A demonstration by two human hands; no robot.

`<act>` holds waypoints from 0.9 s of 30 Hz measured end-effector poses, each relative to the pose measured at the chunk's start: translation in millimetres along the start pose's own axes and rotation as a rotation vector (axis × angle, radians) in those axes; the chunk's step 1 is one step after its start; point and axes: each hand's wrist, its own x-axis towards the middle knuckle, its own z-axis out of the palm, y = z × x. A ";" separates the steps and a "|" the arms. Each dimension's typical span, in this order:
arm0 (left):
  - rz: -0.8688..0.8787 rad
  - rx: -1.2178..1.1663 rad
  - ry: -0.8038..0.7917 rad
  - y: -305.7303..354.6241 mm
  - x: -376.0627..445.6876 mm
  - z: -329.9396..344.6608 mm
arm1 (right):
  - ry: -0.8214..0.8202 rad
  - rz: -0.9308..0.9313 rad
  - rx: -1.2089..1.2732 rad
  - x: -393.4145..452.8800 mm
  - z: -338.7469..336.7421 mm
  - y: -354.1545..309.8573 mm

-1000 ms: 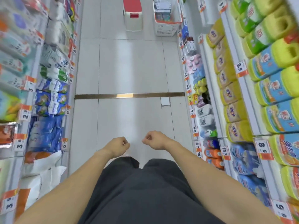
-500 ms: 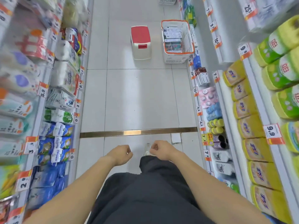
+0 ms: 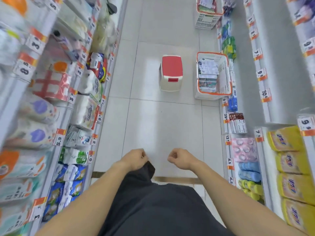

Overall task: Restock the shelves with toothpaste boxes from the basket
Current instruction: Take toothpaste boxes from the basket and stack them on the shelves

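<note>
Now nearer the far-right basket (image 3: 213, 95) of toothpaste boxes (image 3: 208, 72), left hand (image 3: 134, 159) and right hand (image 3: 180, 158) curled empty, free for picking.

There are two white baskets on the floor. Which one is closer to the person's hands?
The basket with the orange rim right of the red-topped stool, full of boxes. The other basket sits farther up the aisle, cut off by the picture's top edge.
</note>
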 end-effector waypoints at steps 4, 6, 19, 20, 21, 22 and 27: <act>0.015 0.047 -0.017 3.7 51.5 -91.8 | 0.054 -0.009 0.039 49.5 -64.7 -53.7; 0.014 0.054 -0.021 9.3 78.6 -134.9 | 0.074 -0.012 0.077 74.6 -97.4 -78.1; 0.003 0.249 -0.105 85.5 317.9 -434.2 | 0.136 0.052 0.347 304.9 -329.9 -205.0; 0.011 0.258 -0.091 96.2 332.2 -459.4 | 0.134 0.050 0.352 316.7 -350.3 -217.6; 0.021 0.261 -0.071 107.4 347.2 -484.6 | 0.132 0.048 0.358 328.4 -371.6 -230.3; 0.031 0.254 -0.055 117.8 362.3 -508.2 | 0.134 0.045 0.358 339.8 -393.0 -242.8; 0.083 0.207 -0.115 167.3 446.1 -611.2 | 0.179 0.047 0.405 408.0 -489.7 -294.7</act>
